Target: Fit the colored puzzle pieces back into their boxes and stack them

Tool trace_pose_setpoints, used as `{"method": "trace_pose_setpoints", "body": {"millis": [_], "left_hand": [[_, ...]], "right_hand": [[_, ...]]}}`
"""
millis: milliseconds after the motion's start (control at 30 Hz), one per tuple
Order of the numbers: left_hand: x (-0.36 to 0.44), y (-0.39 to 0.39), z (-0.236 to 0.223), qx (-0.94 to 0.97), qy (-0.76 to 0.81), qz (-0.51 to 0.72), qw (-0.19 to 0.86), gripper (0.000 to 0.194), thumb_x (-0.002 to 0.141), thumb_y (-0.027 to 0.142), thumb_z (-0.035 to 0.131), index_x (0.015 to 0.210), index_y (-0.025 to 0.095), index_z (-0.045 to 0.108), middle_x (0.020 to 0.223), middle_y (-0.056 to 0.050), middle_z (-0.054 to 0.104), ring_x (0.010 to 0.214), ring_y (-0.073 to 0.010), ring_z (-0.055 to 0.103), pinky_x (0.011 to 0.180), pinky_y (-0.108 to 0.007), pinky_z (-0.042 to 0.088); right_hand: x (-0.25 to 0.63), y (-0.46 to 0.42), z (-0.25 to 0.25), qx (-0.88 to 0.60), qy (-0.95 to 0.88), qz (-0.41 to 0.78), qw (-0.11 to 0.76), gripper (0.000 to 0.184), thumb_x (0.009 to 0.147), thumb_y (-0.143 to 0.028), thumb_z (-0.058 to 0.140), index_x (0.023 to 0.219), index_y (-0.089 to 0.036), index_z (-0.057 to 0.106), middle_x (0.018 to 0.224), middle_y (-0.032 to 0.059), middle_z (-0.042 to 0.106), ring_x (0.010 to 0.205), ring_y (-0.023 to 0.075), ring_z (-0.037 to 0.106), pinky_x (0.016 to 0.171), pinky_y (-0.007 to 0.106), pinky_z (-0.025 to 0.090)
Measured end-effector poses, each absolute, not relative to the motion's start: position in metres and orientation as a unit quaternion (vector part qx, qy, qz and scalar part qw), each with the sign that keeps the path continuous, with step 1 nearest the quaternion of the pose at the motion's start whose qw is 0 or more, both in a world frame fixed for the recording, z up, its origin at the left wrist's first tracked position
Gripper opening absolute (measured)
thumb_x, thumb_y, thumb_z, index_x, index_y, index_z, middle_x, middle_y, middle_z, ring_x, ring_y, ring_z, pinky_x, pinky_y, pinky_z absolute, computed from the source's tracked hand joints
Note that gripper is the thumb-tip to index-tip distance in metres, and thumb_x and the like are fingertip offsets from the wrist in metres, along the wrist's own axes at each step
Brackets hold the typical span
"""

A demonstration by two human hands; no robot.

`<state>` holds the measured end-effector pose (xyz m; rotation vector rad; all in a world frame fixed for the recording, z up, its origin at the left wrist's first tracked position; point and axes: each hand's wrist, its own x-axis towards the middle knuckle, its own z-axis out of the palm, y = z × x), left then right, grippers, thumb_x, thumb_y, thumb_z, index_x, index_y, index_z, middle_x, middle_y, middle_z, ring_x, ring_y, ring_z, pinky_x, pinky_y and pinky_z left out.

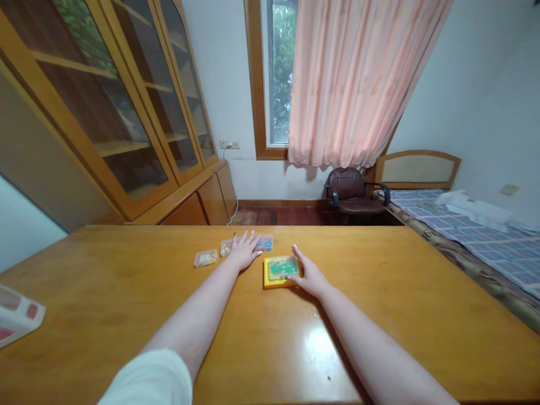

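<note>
The left hand [246,251] lies palm-down and open on the honey-coloured wooden table [126,292], fingers spread and holding nothing. Its fingertips sit just against a flat blue-patterned plastic case [265,242] at about one o'clock, while a small clear plastic box [225,246] lies by its fingers at eleven. A second small clear plastic box [205,258] lies further out, at ten. The right hand [302,274] comes in from five o'clock, its fingers curved and loosely open over the right edge of a square yellow tray with a green centre [275,274]. Whether it grips the tray or only rests there, I cannot tell. The tray lies flat on the table, between both hands, and this light contact leaves the small pieces undisturbed.
</note>
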<state>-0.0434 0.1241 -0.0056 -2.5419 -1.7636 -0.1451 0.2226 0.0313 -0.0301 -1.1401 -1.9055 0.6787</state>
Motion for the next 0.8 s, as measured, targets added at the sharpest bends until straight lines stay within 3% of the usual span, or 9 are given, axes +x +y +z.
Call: {"method": "trace_pose_setpoints", "body": {"millis": [100, 300, 500, 633, 800], "left_hand": [[-0.037, 0.121, -0.012, -0.816, -0.571, -0.072, 0.051, 0.05, 0.091, 0.042, 0.04, 0.139, 0.026, 0.037, 0.148, -0.008, 0.029, 0.141, -0.0289, 0.008, 0.108, -0.062, -0.006], [-0.031, 0.116, -0.017, -0.827, -0.553, -0.085, 0.053, 0.045, 0.089, 0.035, 0.045, 0.128, 0.013, 0.047, 0.142, -0.015, 0.038, 0.14, -0.0308, 0.016, 0.112, -0.057, 0.001], [-0.029, 0.099, 0.014, -0.82, -0.555, -0.138, 0.017, 0.047, 0.088, 0.033, 0.049, 0.131, 0.016, 0.041, 0.129, -0.013, 0.051, 0.126, -0.0281, 0.042, 0.112, -0.058, 0.004], [-0.022, 0.069, 0.033, -0.851, -0.462, -0.238, -0.071, 0.043, 0.088, 0.039, 0.05, 0.127, 0.023, 0.043, 0.129, -0.008, 0.05, 0.122, -0.0221, 0.044, 0.115, -0.051, 0.014], [-0.004, 0.043, 0.027, -0.885, -0.391, -0.223, -0.119, 0.048, 0.082, 0.038, 0.058, 0.126, 0.023, 0.045, 0.13, -0.008, 0.048, 0.124, -0.021, 0.043, 0.116, -0.046, 0.017]], "right_hand": [[0.223, 0.03, -0.029, -0.448, -0.761, 0.27, 0.385, 0.091, 0.07, -0.03, 0.071, 0.146, -0.021, 0.023, 0.144, 0.0126, 0.038, 0.129, 0.0262, 0.04, 0.109, 0.046, 0.03], [0.226, 0.031, -0.032, -0.459, -0.762, 0.261, 0.376, 0.09, 0.07, -0.032, 0.07, 0.146, -0.02, 0.024, 0.143, 0.0134, 0.039, 0.129, 0.027, 0.039, 0.109, 0.046, 0.03], [0.225, 0.034, -0.037, -0.456, -0.758, 0.269, 0.381, 0.088, 0.07, -0.031, 0.07, 0.145, -0.019, 0.025, 0.141, 0.0141, 0.041, 0.129, 0.0261, 0.041, 0.109, 0.046, 0.03], [0.223, 0.031, -0.034, -0.472, -0.742, 0.279, 0.386, 0.093, 0.069, -0.031, 0.071, 0.147, -0.019, 0.021, 0.14, 0.0143, 0.042, 0.128, 0.0258, 0.042, 0.109, 0.046, 0.031], [0.221, 0.03, -0.033, -0.456, -0.743, 0.296, 0.391, 0.099, 0.07, -0.027, 0.07, 0.149, -0.019, 0.01, 0.139, 0.0145, 0.044, 0.127, 0.0255, 0.044, 0.107, 0.046, 0.034]]}}
